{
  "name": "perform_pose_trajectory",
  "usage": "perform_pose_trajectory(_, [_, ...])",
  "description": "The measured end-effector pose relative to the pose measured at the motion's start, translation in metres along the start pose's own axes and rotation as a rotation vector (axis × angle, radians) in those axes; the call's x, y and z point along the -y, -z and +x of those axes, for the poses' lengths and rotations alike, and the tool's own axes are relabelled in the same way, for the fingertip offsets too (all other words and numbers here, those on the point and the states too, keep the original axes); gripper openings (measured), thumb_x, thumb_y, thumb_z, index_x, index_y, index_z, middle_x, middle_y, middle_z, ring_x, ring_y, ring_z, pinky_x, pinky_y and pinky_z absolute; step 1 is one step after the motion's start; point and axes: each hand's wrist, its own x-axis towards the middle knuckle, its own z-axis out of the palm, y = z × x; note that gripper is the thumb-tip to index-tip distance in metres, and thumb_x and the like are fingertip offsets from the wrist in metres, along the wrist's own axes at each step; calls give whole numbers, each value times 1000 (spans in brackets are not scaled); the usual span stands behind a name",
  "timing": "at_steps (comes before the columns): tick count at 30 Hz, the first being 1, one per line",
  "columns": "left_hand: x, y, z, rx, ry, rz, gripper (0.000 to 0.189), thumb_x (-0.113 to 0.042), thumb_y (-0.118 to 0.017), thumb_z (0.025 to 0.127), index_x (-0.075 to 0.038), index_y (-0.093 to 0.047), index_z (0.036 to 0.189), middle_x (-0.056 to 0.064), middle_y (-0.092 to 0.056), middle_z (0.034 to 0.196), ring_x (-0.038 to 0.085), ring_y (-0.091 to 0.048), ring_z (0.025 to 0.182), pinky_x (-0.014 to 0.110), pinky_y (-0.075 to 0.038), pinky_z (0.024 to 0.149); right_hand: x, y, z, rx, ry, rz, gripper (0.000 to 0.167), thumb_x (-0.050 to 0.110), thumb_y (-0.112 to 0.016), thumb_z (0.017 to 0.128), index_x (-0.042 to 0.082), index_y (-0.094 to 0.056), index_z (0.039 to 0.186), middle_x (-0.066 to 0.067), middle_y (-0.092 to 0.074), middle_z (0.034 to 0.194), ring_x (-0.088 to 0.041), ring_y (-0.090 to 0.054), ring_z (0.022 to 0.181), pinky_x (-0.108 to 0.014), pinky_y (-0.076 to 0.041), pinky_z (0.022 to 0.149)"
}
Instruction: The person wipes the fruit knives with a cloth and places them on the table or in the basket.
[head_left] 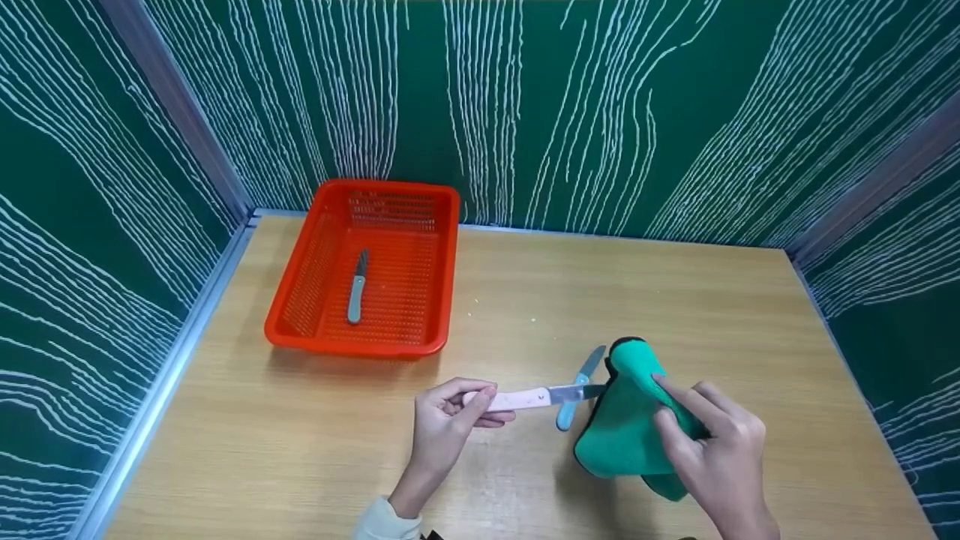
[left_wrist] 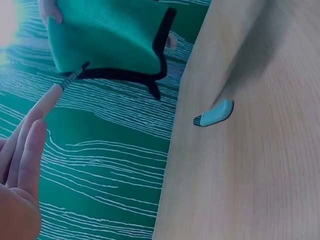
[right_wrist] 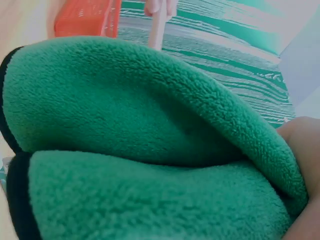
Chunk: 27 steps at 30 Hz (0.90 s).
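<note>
My left hand point(head_left: 448, 420) grips a knife by its pink handle point(head_left: 517, 400), with the blade point(head_left: 574, 394) pointing right. The blade's tip reaches the dark edge of a green cloth point(head_left: 626, 427); whether they touch I cannot tell. My right hand point(head_left: 716, 442) pinches the folded cloth between thumb and fingers above the table. In the right wrist view the fluffy cloth point(right_wrist: 120, 110) with black trim fills most of the picture and hides the blade. Under the held blade a knife with a light blue handle point(head_left: 566, 415) lies on the table, also seen in the left wrist view.
A red plastic basket point(head_left: 360, 346) stands at the back left, with a grey-blue-handled knife point(head_left: 355, 298) lying inside. Green walls with white wavy lines point(head_left: 480, 112) border the wooden table point(head_left: 300, 450) at the back and both sides. Small white specks lie right of the basket.
</note>
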Motion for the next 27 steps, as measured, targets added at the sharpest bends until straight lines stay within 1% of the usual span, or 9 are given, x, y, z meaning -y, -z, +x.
perform_pose_trajectory(4, [0,-4,0,-9,23,-11,20,-4,-63,90,14,-64,98,27,-68,82,38,-69,69,45,-58,61,9,-3,2,-20,31,38,28,-11,-67,66,2,-76,90,2,-53,63,-5,-41,49,-13,-32,40])
perform_pose_trajectory(9, [-1,-7,0,-24,78,-24,21,-5,-64,90,14,-63,99,27,-68,83,38,-69,69,44,-58,63,17,-14,-1,2,90,78,31,-11,-69,64,5,-76,90,3,-56,66,-6,-44,49,-13,-33,40])
perform_pose_trajectory(13, [-1,-8,0,-16,109,-44,21,-5,-64,90,14,-63,100,27,-68,85,38,-69,71,44,-58,63,22,-27,-6,66,107,133,36,-11,-68,65,6,-75,95,5,-56,70,-4,-42,52,-12,-32,41])
perform_pose_trajectory(16, [0,-7,0,-8,119,-41,22,-7,-64,90,12,-64,101,26,-68,86,38,-69,72,44,-58,63,27,-37,-10,144,128,155,38,-12,-69,65,7,-75,98,7,-55,74,-3,-41,56,-11,-32,42])
perform_pose_trajectory(19, [0,-7,0,6,109,-39,24,-9,-64,90,12,-65,100,25,-69,85,38,-69,72,45,-58,63,30,-45,-13,242,135,134,37,-9,-71,67,8,-74,100,8,-56,78,-3,-45,63,-11,-39,47])
perform_pose_trajectory(22, [1,-5,-1,13,88,-48,25,-9,-65,90,13,-64,100,26,-68,85,38,-69,72,46,-58,62,33,-48,-15,316,105,83,36,-5,-74,69,9,-75,101,8,-59,83,-6,-49,71,-15,-49,54])
perform_pose_trajectory(25, [1,-4,-2,14,71,-62,24,-7,-64,90,14,-64,100,26,-68,86,38,-69,71,46,-57,62,33,-49,-16,339,98,27,34,-1,-76,69,11,-75,101,9,-57,81,-6,-49,70,-17,-50,54])
perform_pose_trajectory(27, [1,-3,-2,14,60,-73,23,-5,-64,89,15,-64,100,27,-67,86,39,-68,71,47,-57,62,32,-49,-16,333,121,-7,33,1,-76,69,11,-75,100,8,-55,78,-5,-47,65,-16,-46,50])
